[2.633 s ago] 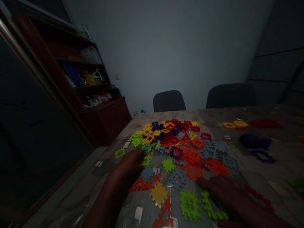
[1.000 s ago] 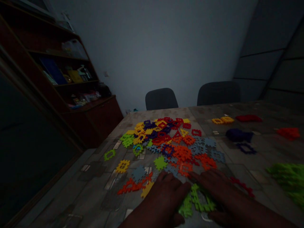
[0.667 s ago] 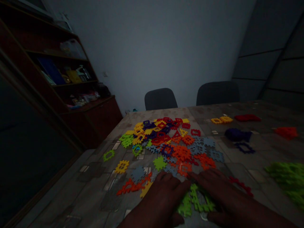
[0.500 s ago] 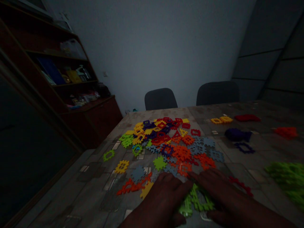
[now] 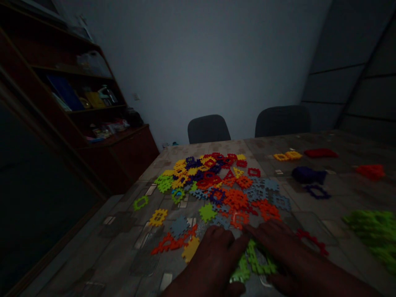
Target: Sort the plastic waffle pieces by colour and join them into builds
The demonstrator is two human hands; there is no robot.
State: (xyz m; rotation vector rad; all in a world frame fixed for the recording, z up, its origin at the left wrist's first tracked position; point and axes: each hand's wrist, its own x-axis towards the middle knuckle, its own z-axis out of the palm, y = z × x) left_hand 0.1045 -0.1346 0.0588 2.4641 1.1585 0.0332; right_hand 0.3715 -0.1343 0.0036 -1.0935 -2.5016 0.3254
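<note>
In dim light my left hand (image 5: 213,260) and my right hand (image 5: 291,258) meet low at the table's near edge. Their fingers curl over flat bright green toothed pieces (image 5: 254,259), which they hold between them, partly hidden beneath the palms. Just beyond the fingertips spreads a heap of interlocking plastic pieces (image 5: 229,185) in orange, red, yellow, purple, grey-blue and green. A yellow solid piece (image 5: 190,249) and a red-orange piece (image 5: 168,242) lie beside my left hand.
The patterned table (image 5: 123,231) also carries sorted heaps: green (image 5: 371,231), purple (image 5: 307,174), red (image 5: 320,152), orange (image 5: 369,170), yellow (image 5: 284,156). A loose yellow piece (image 5: 158,216) lies left. Two dark chairs (image 5: 208,128) stand behind it; a wooden shelf unit (image 5: 93,107) is at left.
My left hand left the pile's left side and came in beside my right hand over the green pieces. Over the last second both hands have stayed almost still.
</note>
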